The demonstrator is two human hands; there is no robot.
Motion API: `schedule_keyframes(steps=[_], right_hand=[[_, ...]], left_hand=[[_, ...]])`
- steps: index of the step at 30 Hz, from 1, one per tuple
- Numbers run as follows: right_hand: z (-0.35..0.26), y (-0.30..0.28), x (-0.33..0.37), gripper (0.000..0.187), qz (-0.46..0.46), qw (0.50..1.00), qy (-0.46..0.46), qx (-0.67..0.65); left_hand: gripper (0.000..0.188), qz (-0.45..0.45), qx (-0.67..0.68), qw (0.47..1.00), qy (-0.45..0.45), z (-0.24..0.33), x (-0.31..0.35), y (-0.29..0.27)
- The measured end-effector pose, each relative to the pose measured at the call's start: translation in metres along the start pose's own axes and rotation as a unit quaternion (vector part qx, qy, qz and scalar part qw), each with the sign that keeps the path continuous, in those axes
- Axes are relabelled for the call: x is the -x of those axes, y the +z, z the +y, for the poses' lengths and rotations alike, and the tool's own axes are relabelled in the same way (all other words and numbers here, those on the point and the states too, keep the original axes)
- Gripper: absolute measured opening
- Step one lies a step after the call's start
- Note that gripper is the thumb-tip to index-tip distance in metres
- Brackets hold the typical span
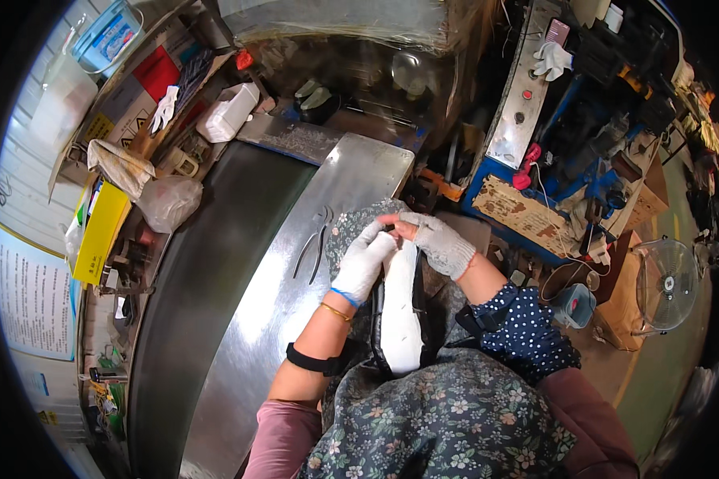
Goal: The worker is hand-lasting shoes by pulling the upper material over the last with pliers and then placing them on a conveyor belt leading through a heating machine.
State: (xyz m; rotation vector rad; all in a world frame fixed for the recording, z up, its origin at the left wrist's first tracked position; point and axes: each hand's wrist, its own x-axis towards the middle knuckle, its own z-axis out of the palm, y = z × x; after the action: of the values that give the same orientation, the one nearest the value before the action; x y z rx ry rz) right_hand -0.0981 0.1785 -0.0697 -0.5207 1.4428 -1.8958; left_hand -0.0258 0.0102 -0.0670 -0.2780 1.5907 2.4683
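A shoe with a white sole (399,315) and dark upper lies sole up on my lap, toe pointing away from me. My left hand (363,263), in a white glove, grips the front part of the shoe. My right hand (435,239), in a grey fingerless glove, pinches at the toe end, fingertips meeting those of the left hand. A floral cloth (351,227) lies under the toe on the metal bench. Pliers (315,239) rest on the bench just left of my left hand.
A curved steel bench (295,263) runs along my left, with a dark belt (208,271) beyond it. Bags, a yellow box (100,231) and a white container (228,112) crowd the far left. A blue machine (551,144) and a fan (667,283) stand to the right.
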Motion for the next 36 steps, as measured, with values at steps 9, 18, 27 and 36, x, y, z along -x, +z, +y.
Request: schedule_keyframes(steps=[9, 18, 27, 36], right_hand=[[-0.028, 0.012, 0.002, 0.031, 0.021, 0.999, -0.034, 0.019], [-0.02, 0.006, 0.006, 0.031, 0.022, 0.999, 0.033, 0.017], [-0.028, 0.017, 0.03, 0.053, 0.012, 0.966, -0.047, 0.253], [-0.005, -0.013, 0.046, 0.067, -0.073, 0.992, -0.104, 0.029]], left_hand=[[0.053, 0.017, 0.016, 1.0, 0.013, -0.007, 0.004, -0.015], [0.082, -0.009, -0.297, 0.955, 0.026, 0.014, 0.003, -0.013], [0.077, -0.013, -0.3, 0.954, 0.014, 0.017, 0.012, -0.003], [0.068, 0.0, -0.108, 0.994, 0.032, 0.001, 0.015, 0.01]])
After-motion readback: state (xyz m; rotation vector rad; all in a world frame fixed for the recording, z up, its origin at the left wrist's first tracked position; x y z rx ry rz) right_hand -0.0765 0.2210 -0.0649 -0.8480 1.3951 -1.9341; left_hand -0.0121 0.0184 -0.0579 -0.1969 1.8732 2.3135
